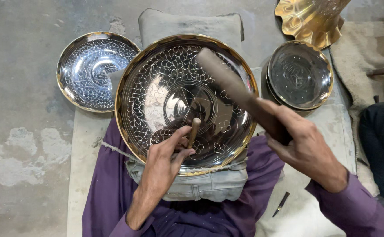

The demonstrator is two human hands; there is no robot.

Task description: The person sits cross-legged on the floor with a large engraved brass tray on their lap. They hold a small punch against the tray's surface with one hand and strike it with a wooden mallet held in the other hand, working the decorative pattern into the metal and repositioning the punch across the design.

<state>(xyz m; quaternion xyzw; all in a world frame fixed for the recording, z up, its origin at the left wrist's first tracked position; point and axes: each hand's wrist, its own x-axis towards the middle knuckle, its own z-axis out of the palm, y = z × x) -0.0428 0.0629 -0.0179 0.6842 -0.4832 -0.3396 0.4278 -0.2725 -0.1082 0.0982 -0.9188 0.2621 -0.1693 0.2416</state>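
A large round metal bowl [157,74] with a brass rim and engraved leaf patterns rests on my lap, on a folded grey cloth [209,184]. My left hand [168,160] pinches a small chisel [194,129], its tip set against the bowl's inner surface near the lower middle. My right hand [304,147] grips a long wooden mallet [231,85], raised diagonally above the bowl's right half.
A smaller engraved bowl [88,70] lies on the floor at the left. A stack of dark bowls [299,74] sits at the right, with a fluted brass piece [308,19] behind it. A small dark tool [281,204] lies on the mat by my right knee. Someone's dark-clothed leg [383,145] shows at far right.
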